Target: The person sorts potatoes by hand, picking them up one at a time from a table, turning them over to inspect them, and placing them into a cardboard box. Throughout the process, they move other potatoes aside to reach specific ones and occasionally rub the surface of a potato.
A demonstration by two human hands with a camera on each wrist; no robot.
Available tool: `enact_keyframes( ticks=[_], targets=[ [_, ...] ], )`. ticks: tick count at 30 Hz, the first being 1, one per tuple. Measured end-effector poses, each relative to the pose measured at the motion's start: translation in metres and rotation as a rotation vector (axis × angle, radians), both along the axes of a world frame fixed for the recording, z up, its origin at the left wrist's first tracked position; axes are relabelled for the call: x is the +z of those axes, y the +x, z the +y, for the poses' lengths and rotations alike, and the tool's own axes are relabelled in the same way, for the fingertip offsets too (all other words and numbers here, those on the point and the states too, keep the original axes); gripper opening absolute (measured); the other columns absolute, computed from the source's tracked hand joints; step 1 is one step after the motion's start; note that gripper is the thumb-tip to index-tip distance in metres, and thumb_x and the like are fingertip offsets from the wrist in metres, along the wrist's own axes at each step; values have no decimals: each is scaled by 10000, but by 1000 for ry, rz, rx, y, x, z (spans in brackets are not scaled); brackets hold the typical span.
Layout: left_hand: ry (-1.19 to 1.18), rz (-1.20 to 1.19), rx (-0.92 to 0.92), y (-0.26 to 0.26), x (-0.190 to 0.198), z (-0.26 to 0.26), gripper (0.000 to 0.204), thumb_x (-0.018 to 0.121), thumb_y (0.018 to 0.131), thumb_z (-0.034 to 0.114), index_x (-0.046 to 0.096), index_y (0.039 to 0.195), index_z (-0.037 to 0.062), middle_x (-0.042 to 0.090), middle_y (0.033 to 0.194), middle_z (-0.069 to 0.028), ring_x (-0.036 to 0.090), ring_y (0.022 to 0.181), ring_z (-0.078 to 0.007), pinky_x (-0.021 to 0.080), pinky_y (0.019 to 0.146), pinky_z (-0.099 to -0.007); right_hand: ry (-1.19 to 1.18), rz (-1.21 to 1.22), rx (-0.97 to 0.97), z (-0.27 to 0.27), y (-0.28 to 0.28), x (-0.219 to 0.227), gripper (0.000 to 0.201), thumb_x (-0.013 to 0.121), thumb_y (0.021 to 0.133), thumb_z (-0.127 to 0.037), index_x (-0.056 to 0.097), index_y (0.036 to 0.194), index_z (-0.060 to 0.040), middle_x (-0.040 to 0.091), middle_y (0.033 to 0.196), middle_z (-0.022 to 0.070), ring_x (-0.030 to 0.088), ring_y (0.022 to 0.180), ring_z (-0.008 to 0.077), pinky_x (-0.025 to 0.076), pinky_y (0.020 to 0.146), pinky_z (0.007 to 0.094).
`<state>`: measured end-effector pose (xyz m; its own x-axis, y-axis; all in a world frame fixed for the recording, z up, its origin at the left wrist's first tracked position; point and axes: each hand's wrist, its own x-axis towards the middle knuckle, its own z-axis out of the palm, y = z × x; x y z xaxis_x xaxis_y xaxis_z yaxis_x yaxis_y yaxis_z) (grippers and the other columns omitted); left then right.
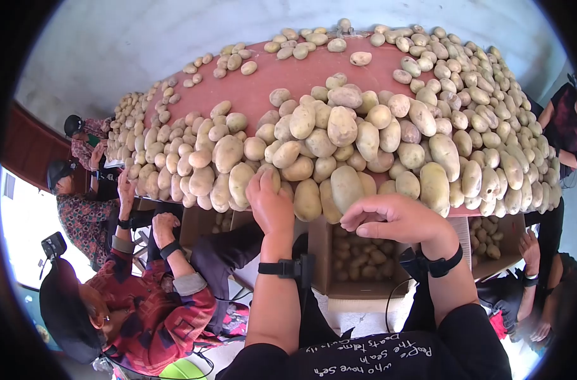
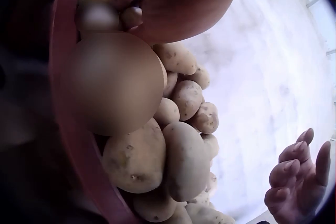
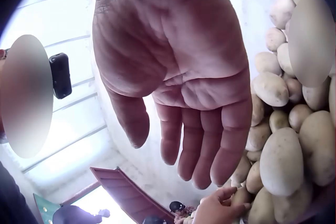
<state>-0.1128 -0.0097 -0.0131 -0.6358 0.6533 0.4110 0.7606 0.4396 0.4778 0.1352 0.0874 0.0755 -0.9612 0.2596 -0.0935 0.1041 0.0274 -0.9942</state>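
Observation:
My left hand is at the front edge of a large heap of potatoes, its fingers curled round a potato. In the left wrist view that left hand hangs over the pile, and part of a potato shows by its fingers. To the right, my right hand is held in front of the pile with nothing in it. Its palm faces the right wrist camera, the fingers loosely extended and slightly bent. Close by its fingertips in the head view is a long, greenish potato.
The potatoes lie on a red tabletop. Below its front edge stands a cardboard box of potatoes, with another potato-filled box farther right. A person in a patterned red shirt sits close at left; other people sit along both sides.

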Motion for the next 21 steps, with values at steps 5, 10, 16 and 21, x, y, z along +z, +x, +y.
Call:
enact_keyframes(
  ticks=[5, 10, 16, 21],
  targets=[
    [160, 12, 67, -5, 7, 1, 444, 617, 838, 26, 575, 1279, 22, 598, 1201, -189, 538, 1142, -392, 447, 995, -472, -32, 33, -20, 6, -1, -8, 314, 632, 985, -199, 623, 1225, 3, 687, 1130, 78, 636, 1072, 157, 495, 954, 311],
    [262, 1, 32, -12, 7, -5, 441, 601, 864, 38, 559, 1303, 15, 596, 1184, -195, 542, 1119, -398, 451, 966, -495, -83, 25, -52, 6, 1, -11, 308, 628, 988, -194, 624, 1222, 6, 688, 1127, 71, 642, 1056, 152, 500, 945, 301],
    [436, -198, 113, -15, 17, -12, 399, 612, 879, 53, 612, 1272, -8, 619, 1170, -147, 594, 1068, -293, 496, 912, -419, 29, 56, -37, 5, -4, -19, 300, 623, 988, -214, 633, 1205, -7, 687, 1108, 69, 641, 1031, 150, 504, 925, 303],
    [726, -597, -53, 1, 27, -7, 376, 557, 998, 119, 528, 1354, 2, 627, 1217, -103, 629, 1046, -166, 529, 858, -281, 22, 39, -64, 9, -6, -25, 367, 610, 993, -240, 575, 1281, -14, 667, 1109, 70, 630, 1014, 143, 523, 877, 302]
  ],
)
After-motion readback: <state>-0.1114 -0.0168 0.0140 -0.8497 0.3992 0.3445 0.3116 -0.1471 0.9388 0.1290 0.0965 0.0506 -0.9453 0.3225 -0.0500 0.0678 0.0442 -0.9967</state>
